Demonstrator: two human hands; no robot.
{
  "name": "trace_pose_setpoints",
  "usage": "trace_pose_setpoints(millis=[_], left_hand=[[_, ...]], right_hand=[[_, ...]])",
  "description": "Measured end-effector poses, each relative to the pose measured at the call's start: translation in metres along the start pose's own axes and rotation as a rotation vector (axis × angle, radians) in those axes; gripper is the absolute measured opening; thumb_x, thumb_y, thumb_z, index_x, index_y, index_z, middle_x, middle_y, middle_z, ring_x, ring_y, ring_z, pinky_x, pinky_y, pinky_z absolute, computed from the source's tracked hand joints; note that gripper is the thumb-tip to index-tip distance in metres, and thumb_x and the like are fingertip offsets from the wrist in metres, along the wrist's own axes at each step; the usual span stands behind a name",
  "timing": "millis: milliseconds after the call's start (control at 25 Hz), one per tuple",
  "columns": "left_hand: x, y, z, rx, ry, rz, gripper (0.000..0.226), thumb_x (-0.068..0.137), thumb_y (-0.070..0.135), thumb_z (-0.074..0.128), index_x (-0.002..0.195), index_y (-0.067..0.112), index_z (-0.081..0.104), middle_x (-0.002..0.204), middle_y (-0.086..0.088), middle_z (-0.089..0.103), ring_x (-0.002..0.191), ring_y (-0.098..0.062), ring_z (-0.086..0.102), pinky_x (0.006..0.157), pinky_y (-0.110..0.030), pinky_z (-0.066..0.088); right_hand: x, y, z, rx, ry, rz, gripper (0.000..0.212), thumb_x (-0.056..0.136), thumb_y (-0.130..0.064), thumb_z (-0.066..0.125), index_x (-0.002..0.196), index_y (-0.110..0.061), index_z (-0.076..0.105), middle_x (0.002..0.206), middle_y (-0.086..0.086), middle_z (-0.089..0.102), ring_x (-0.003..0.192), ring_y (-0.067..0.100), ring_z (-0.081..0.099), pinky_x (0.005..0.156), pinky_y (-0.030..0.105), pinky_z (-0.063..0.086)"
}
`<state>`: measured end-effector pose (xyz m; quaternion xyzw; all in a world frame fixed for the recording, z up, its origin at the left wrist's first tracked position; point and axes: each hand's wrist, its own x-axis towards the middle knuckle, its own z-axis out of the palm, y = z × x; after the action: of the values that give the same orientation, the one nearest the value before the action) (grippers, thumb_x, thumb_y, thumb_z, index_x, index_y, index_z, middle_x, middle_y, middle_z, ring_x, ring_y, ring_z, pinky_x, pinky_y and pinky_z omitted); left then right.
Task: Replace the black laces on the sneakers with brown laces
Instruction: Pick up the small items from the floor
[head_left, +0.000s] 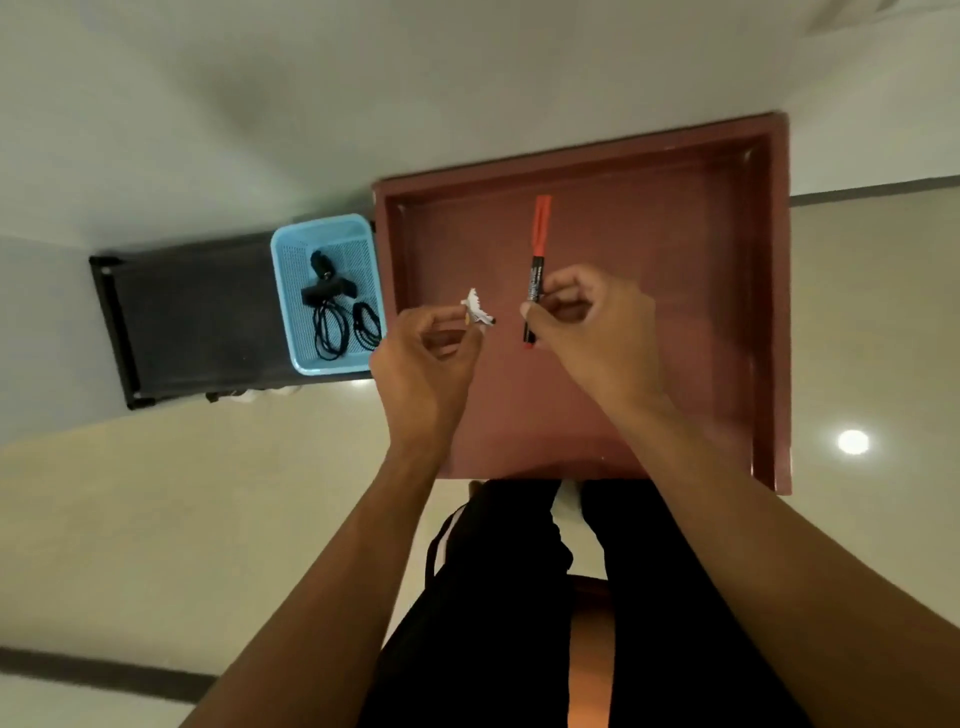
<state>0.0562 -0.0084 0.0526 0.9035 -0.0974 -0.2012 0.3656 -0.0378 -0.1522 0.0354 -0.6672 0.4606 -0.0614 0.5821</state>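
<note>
Neither the sneakers nor any brown laces are in view. The only candidates for laces are the black cords (330, 327) coiled in the blue basket (280, 291), and it cannot be told whether these are laces or cables. Both hands are taken up with other items. The left hand (431, 358) pinches a small white scrap (475, 309) between thumb and fingertips. The right hand (587, 322) grips a marker (536, 254) low on its barrel, the orange cap pointing away from the person. Both are held above the red tray (776, 312). Hazards, as judged: the scrap is slight and held only by a pinch, so it could drop unnoticed. The marker is held near one end, so a loosened grip would let it tip and roll. Its cap appears seated, but that cannot be confirmed, so ink marks are possible. With both hands full, any reach for the basket risks dropping one item. Edges and room: the tray has a raised rim on all visible sides, which should stop a rolling marker. The tray floor is open to the right of and beyond the hands. The basket stands just beside the tray's left rim on a dark bench (197, 317), close to the left forearm, so a wide sweep of that arm could knock it. The tray's near edge lies just above the person's knees (493, 571), leaving little room to draw the hands back low.
</note>
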Motion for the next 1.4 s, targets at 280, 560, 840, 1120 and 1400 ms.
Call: trace_pose_setpoints(millis=[280,560,840,1120,1400], left_hand=[[0.019,-0.072,-0.055,-0.007,0.248,-0.229,0.022,0.087,0.032,0.085,0.106,0.023,0.079,0.093,0.018,0.075,0.075,0.01,0.072,0.072,-0.011,0.055],[0.069,-0.135,-0.065,0.005,0.376,-0.325,0.023,0.085,0.034,0.085,0.102,0.02,0.082,0.093,0.01,0.077,0.085,-0.005,0.073,0.083,-0.036,0.064],[0.125,-0.17,-0.061,0.309,0.237,-0.28,0.016,0.09,0.011,0.074,0.106,0.01,0.077,0.109,-0.008,0.075,0.099,-0.023,0.072,0.084,-0.028,0.055],[0.141,-0.18,-0.05,0.454,0.146,-0.255,0.022,0.096,0.01,0.07,0.117,0.005,0.072,0.12,-0.016,0.069,0.107,-0.029,0.071,0.088,-0.036,0.057],[0.146,-0.178,-0.055,0.447,0.111,-0.241,0.036,0.092,0.005,0.075,0.127,0.005,0.068,0.131,-0.018,0.064,0.118,-0.031,0.065,0.098,-0.037,0.055]], right_hand=[[0.002,-0.023,0.099,-0.116,-0.257,-0.15,0.016,0.082,-0.018,0.086,0.094,-0.018,0.076,0.073,-0.013,0.073,0.06,0.001,0.07,0.062,0.025,0.062],[0.032,-0.037,0.177,-0.263,-0.343,-0.211,0.013,0.081,-0.014,0.086,0.087,-0.018,0.075,0.076,-0.006,0.074,0.066,0.01,0.074,0.065,0.039,0.065],[0.059,-0.046,0.248,-0.741,-0.384,-0.372,0.024,0.088,-0.014,0.079,0.077,-0.017,0.057,0.077,-0.003,0.059,0.072,0.014,0.063,0.047,0.024,0.039],[0.074,-0.043,0.277,-1.003,-0.374,-0.506,0.016,0.1,-0.006,0.065,0.115,-0.009,0.065,0.103,0.006,0.056,0.091,0.016,0.058,0.074,0.025,0.045],[0.081,-0.049,0.283,-1.032,-0.359,-0.512,0.019,0.1,-0.004,0.064,0.119,-0.005,0.065,0.122,0.01,0.066,0.111,0.023,0.067,0.077,0.026,0.047]])
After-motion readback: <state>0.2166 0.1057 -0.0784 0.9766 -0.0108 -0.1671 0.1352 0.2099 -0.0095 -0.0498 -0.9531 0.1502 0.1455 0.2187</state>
